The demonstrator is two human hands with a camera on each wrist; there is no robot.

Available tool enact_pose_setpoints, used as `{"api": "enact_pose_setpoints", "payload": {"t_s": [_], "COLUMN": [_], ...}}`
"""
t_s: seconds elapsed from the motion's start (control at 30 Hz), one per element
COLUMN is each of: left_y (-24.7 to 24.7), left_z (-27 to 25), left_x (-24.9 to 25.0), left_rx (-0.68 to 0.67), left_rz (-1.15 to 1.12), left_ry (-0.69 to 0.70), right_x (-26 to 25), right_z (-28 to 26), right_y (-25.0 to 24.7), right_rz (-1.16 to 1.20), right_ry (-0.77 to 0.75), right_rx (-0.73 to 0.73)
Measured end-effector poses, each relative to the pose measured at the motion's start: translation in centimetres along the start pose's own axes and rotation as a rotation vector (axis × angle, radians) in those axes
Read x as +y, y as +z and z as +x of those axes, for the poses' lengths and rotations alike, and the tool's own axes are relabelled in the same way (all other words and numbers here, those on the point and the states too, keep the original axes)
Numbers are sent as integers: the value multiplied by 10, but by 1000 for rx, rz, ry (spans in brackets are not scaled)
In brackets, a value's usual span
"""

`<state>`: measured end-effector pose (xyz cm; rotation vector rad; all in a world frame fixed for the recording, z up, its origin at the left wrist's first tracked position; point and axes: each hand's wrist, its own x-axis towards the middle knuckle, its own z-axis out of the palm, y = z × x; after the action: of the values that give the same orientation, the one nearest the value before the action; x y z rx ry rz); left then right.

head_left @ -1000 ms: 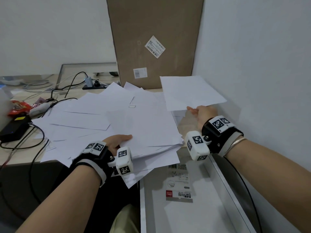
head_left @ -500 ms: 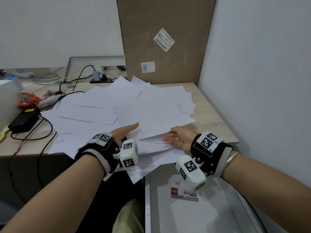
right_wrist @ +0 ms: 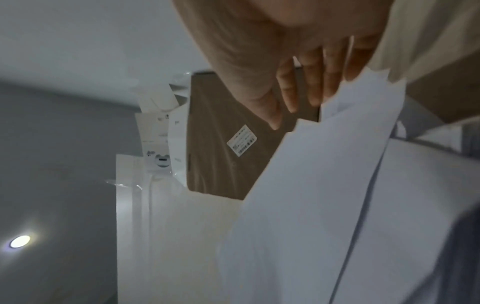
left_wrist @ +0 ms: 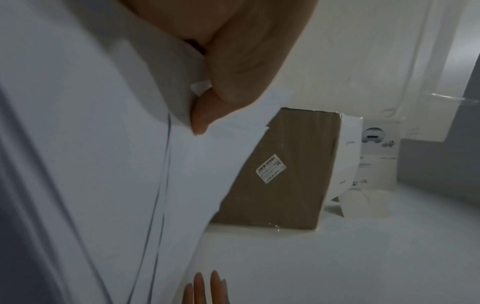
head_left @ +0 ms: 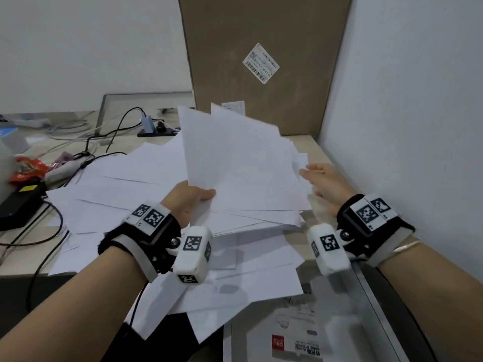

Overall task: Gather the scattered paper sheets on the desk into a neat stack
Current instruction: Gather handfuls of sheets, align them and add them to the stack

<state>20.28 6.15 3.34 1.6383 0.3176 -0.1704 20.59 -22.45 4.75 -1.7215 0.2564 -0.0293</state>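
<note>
- Our left hand (head_left: 188, 202) pinches a raised bundle of paper sheets (head_left: 240, 163) at its lower-left corner, thumb flat on the top sheet; from the left wrist view the thumb (left_wrist: 233, 67) bends the thin sheets into a soft curve.
- The bundle is smooth, matte white and rectangular, tilted up off the desk (head_left: 311, 145), with its corners fanned unevenly toward 12 o'clock.
- Our right hand (head_left: 326, 184) is spread, palm facing the bundle's right edge at 3 o'clock; the straight fingers (right_wrist: 311, 86) lie along the ragged, stepped sheet edges, and we cannot tell how firmly they touch.
- More loose sheets (head_left: 125, 186) of the same white paper lie overlapping on the pale wood-grain desk from 9 o'clock round to 6 o'clock, some hanging over the near edge.
- A tall, flat brown cardboard box (head_left: 261, 48) stands upright at 12 o'clock against the white wall, carrying a skewed white barcode label (head_left: 260, 63).
- At 10 o'clock black cables (head_left: 115, 134) loop across the desk to a small charger block, with a crinkled red wrapper (head_left: 26, 168) and a black rectangular adapter (head_left: 18, 205) at 9 o'clock.
- At 5 o'clock sits a glossy grey-white flat box (head_left: 287, 335) with a red logo sticker.
</note>
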Motion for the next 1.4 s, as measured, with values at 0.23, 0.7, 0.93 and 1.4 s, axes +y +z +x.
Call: {"api": "enact_pose_setpoints", "payload": {"t_s": [0.23, 0.7, 0.93, 1.4], "left_y": [4, 42, 39, 25], "left_z": [43, 113, 105, 92], "left_x": [37, 40, 46, 66], "left_rx": [-130, -20, -44, -76], "left_rz": [-51, -238, -259, -172], "left_ry": [252, 416, 511, 684], "right_x": [-13, -7, -12, -22], "right_z": [68, 94, 85, 75], "right_y": [16, 32, 36, 38], "right_rz": [333, 428, 386, 449], "right_ry": [-57, -429, -492, -576], "right_rx": [-194, 40, -55, -98]}}
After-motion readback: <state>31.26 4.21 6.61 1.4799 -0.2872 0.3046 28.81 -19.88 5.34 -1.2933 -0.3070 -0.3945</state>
